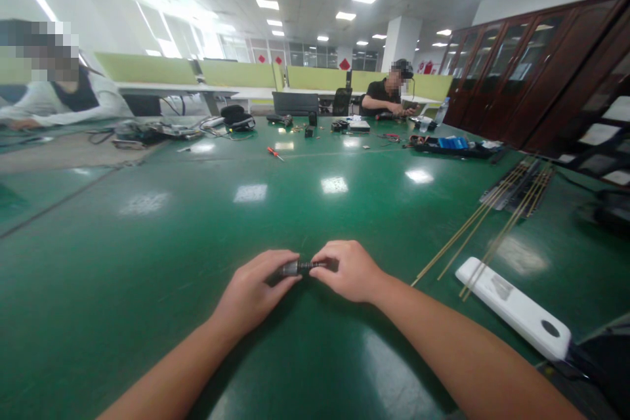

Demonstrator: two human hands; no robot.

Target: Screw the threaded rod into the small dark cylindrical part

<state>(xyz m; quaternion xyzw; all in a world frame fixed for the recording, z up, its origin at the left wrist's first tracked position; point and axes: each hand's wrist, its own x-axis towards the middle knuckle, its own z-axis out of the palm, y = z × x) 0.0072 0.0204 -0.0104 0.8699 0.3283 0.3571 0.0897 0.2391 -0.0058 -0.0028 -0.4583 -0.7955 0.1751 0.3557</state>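
Observation:
Just above the green table, my left hand (pixel 256 285) grips a small grey cylinder (pixel 291 268) between thumb and fingers. A thin dark ridged shaft (pixel 305 265) sticks out of the cylinder toward the right. My right hand (pixel 349 269) pinches the far end of that shaft with thumb and forefinger. The two hands face each other, a short gap apart. Whether the ridged part is a screw thread or a spring is too small to tell, and the cylinder's left end is hidden in my left hand.
A white bar-shaped device (pixel 522 312) lies at the right under thin brass-coloured rods (pixel 472 223). Farther back are a red screwdriver (pixel 274 153), a black tray (pixel 453 149) of parts and tangled electronics (pixel 142 131). One person (pixel 386 97) works across the table; another (pixel 69 95) sits at the left.

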